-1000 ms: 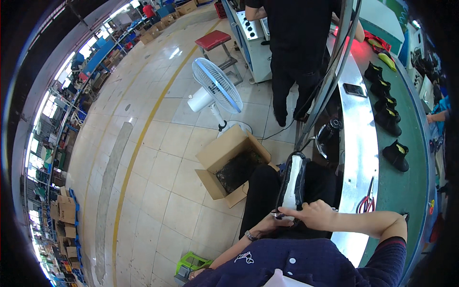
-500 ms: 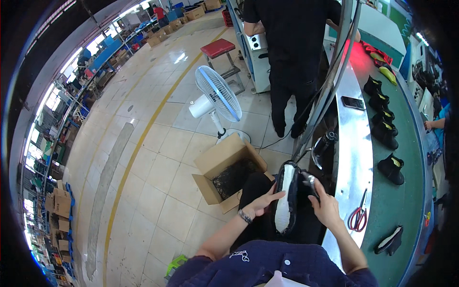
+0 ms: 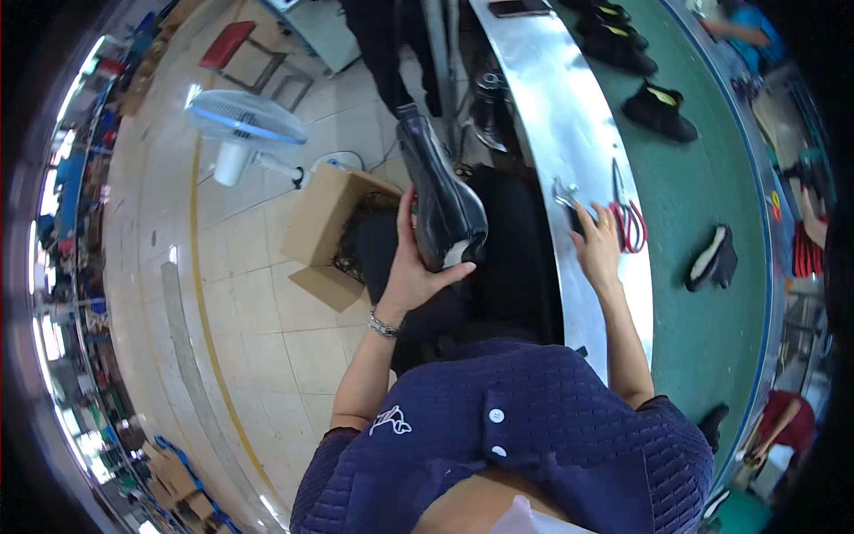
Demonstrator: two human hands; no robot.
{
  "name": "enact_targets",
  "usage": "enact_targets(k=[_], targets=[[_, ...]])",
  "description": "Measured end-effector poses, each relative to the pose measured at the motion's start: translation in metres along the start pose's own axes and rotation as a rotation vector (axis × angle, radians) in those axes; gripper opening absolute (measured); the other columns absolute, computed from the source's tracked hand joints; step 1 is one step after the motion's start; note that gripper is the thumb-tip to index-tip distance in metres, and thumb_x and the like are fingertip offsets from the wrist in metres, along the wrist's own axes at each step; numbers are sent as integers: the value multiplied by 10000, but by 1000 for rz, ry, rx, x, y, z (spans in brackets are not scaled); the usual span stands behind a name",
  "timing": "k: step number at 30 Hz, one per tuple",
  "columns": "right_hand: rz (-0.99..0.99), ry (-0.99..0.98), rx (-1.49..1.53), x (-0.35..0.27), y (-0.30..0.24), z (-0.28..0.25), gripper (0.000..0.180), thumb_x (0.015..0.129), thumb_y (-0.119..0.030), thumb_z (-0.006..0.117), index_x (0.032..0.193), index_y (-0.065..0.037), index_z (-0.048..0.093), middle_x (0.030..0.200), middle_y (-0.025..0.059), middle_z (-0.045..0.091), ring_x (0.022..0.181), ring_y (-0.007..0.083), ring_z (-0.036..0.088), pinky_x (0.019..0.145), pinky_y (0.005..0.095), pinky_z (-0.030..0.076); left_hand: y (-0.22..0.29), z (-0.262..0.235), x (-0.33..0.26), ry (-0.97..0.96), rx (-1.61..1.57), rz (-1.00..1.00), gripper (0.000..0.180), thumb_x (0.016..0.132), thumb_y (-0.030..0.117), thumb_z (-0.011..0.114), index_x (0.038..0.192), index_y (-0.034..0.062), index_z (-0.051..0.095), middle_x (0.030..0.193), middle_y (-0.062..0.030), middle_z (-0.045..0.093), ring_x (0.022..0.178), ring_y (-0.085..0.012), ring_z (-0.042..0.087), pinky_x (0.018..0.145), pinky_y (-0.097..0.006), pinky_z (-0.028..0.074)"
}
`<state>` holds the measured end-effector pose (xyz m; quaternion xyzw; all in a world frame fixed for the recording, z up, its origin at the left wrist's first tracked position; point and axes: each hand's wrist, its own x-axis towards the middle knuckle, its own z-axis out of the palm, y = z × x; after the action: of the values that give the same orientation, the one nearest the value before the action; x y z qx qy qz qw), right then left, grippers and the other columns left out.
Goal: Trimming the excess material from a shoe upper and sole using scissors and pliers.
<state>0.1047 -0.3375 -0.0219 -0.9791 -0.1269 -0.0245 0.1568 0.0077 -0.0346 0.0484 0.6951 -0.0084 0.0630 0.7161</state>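
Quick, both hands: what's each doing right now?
Left hand: closed on a black shoe.
Right hand: open, beside the metal tool; contact unclear.

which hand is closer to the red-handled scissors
Right. The right hand is just left of the red-handled scissors, over the metal ledge; the left hand is farther left, holding a black shoe.

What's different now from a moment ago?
The right hand has moved right, from beside the shoe, to the metal strip, where the metal tool it held now seems to rest; whether it still touches the tool is unclear. The shoe has turned from white underside up to mostly black side up. The left hand still grips it, and the scissors still lie on the strip.
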Motion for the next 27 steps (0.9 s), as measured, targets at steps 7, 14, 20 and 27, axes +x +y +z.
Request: enact_targets(k=[7, 14, 20, 27], targets=[[-229, -224, 713, -6, -53, -42, 797, 704, -122, 790, 1410, -130, 419, 1391, 140, 450, 1303, 322, 408, 1084, 394, 333, -13, 23, 18, -225, 139, 104, 1286, 618, 119, 887, 1496, 105, -53, 1480, -134, 243, 1359, -252, 315, 1085, -408, 351], [-89, -391, 1276, -32, -44, -62, 1100, 644, -143, 843, 1512, -80, 170, 1497, 128, 314, 1381, 224, 288, 1137, 360, 224, -2, 82, 35, -354, -267, -341, 681, 735, 88, 812, 1305, 9, 447, 1200, -96, 576, 1111, -193, 563, 959, -333, 448], [227, 277, 1268, -43, 4, -71, 897, 644, -140, 803, 1430, -31, 385, 1464, 107, 400, 1385, 209, 314, 1140, 336, 204, 30, 104, 87, -678, 409, 143, 1022, 774, 432, 763, 1497, 20, 169, 1528, -229, 178, 1284, -327, 410, 1069, -410, 332], [602, 574, 427, 1, 176, -69, 701, 865, -299, 674, 1413, 16, 371, 1427, 177, 427, 1312, 269, 415, 1082, 341, 313, -2, 64, 65, -645, 145, -158, 732, 858, 269, 707, 1435, 12, 336, 1488, -167, 274, 1171, -269, 527, 912, -352, 501]])
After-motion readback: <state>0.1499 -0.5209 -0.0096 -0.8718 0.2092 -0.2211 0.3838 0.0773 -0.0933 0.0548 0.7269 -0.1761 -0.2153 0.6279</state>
